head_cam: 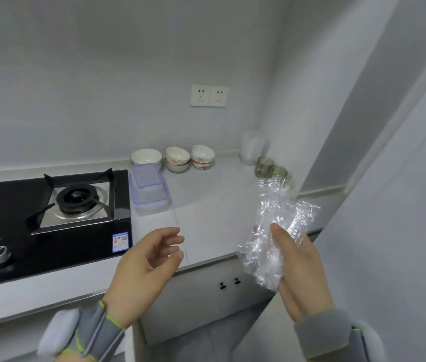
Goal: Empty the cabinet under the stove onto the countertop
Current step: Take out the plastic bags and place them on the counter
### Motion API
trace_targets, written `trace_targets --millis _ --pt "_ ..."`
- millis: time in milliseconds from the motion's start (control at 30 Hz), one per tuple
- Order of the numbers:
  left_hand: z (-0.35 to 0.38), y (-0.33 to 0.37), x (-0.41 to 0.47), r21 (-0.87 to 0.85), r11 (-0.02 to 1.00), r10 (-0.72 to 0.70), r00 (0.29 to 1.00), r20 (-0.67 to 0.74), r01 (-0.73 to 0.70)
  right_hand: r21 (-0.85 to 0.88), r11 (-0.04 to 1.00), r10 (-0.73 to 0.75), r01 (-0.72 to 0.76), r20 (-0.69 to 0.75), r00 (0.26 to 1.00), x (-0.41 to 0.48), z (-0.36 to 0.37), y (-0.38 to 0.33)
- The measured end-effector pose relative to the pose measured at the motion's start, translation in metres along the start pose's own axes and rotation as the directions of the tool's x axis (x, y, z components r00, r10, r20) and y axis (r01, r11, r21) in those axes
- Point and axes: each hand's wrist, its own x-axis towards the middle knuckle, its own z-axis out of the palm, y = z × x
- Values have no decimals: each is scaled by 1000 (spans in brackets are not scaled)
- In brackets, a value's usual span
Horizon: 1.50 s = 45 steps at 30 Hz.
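**Status.** The right hand (pixel 298 270) grips a clear plastic packet (pixel 277 226), thumb across its front and fingers behind. The packet is in the air above the front edge of the bench (pixel 211 205) and has not yet been set down. The left hand (pixel 141 267) is empty, with its fingers loosely spread, beside the stove (pixel 50 218).

**Progress.** Several items stand on the bench and are probably already unloaded:
- Stacked bowls (pixel 177 159) along the back wall.
- Two nested storage boxes (pixel 147 189) just beside the stove.
- Glass jars (pixel 264 167) and a white tub (pixel 252 150) in the far corner.

The cabinet under the stove is out of view, so it is not possible to tell what remains inside. The cabinet doors (pixel 206 296) under the right part of the bench are closed.

**Materials.**
- Packet: thin, crinkled, glossy film. It looks limp and light, and its contents are too blurred to identify.
- Bowls: glazed ceramic, round, some with a printed pattern.
- Boxes: translucent rigid plastic, rectangular, with blue-edged lids.
- Bench: smooth, pale and matt.
- Stove: black glass top with a steel burner tray.
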Motion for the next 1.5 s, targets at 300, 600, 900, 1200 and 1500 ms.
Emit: trace_targets --millis 300,600,900,1200,1500 --pt "87 50 21 -13 998 64 997 -45 -64 18 998 -54 53 82 995 38 -56 -44" --pt "113 71 46 -22 996 82 992 -94 -84 40 998 -45 41 128 991 70 -63 -56" --pt "109 57 97 -51 997 49 988 -146 -57 14 1000 -9 8 99 995 130 -38 -48" --pt "86 38 217 -100 994 38 989 -140 -52 -15 999 32 -31 70 997 229 21 -43" --pt "71 22 328 -73 997 30 996 -86 -37 -66 998 9 -8 16 1000 326 62 -48"
